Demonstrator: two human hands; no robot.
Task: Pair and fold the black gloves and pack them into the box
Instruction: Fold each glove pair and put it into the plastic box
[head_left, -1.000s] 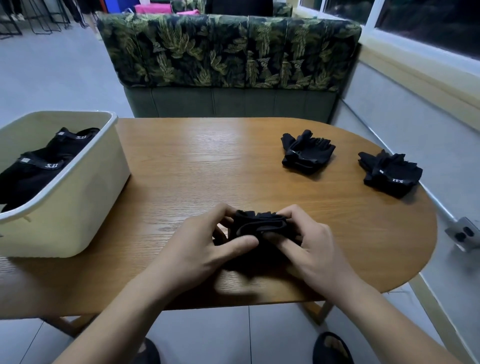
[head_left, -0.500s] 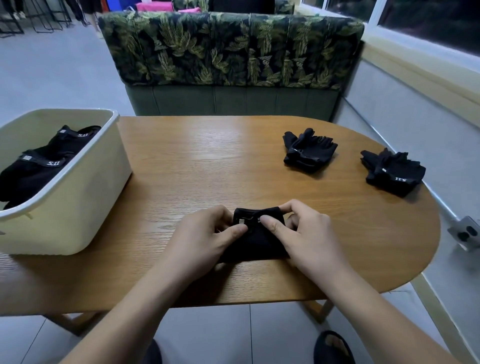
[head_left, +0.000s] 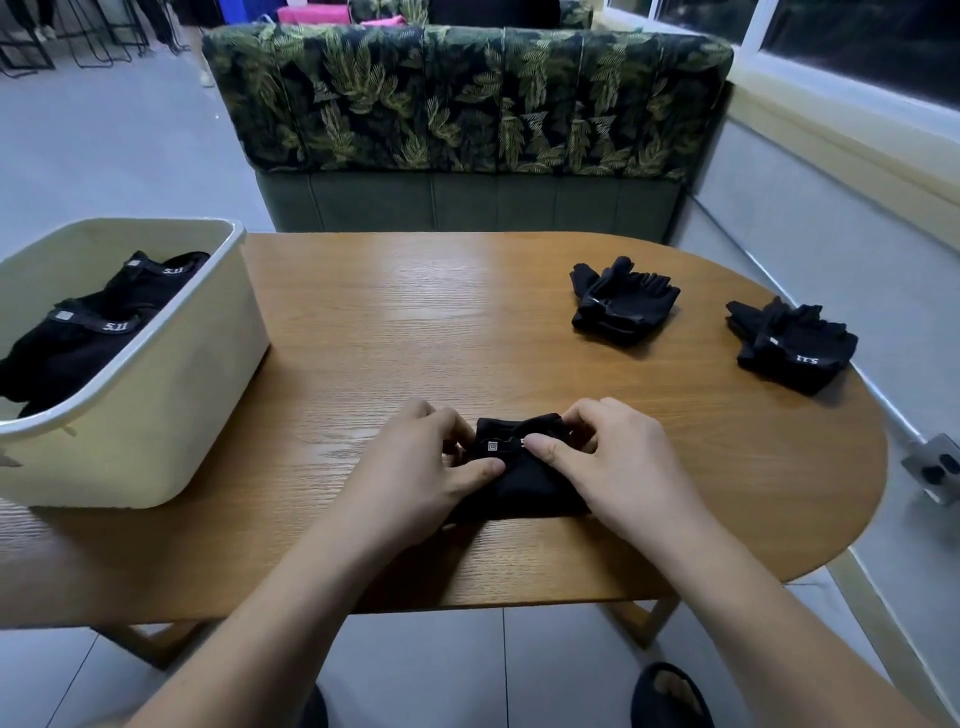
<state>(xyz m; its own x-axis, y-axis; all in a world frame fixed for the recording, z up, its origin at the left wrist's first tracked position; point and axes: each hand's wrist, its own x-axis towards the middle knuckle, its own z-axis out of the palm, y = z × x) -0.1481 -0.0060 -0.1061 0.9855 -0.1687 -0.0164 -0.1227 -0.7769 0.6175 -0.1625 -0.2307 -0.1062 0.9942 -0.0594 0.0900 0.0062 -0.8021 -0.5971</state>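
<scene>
While folded black gloves lie between both, left grip pinching them, right grip pinching them

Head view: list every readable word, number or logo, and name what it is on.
"5.11": strap of the nearer glove in the box.
"5.11", small: strap of the farther glove there.
"5.11", upside down: cuff of the rightmost glove pair.
Square emblem, no letters readable: folded glove pair.
Middle glove pair: no legible text.
</scene>
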